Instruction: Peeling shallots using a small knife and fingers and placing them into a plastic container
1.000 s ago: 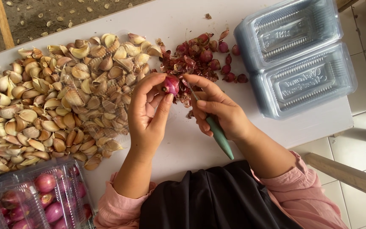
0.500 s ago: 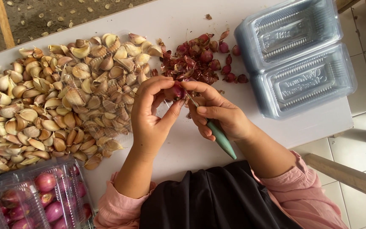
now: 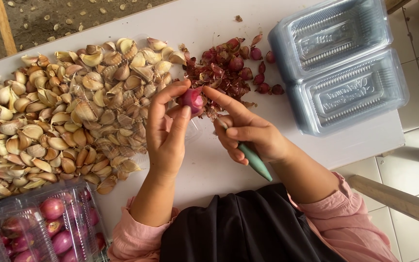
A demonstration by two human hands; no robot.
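Pinching a small red shallot (image 3: 191,98) in left hand (image 3: 166,131) fingertips, just beside the pile of red skins (image 3: 224,73); right hand (image 3: 248,133) touching it, curled round a green-handled knife (image 3: 255,160)

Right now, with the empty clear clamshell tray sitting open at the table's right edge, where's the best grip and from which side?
Grip the clear clamshell tray at its outer right rim, coming from the right. That side overhangs the white table edge, so fingers can probably get under the lip. The left side faces the heap of shallots and skins, and the hinge across the middle looks likely to fold.
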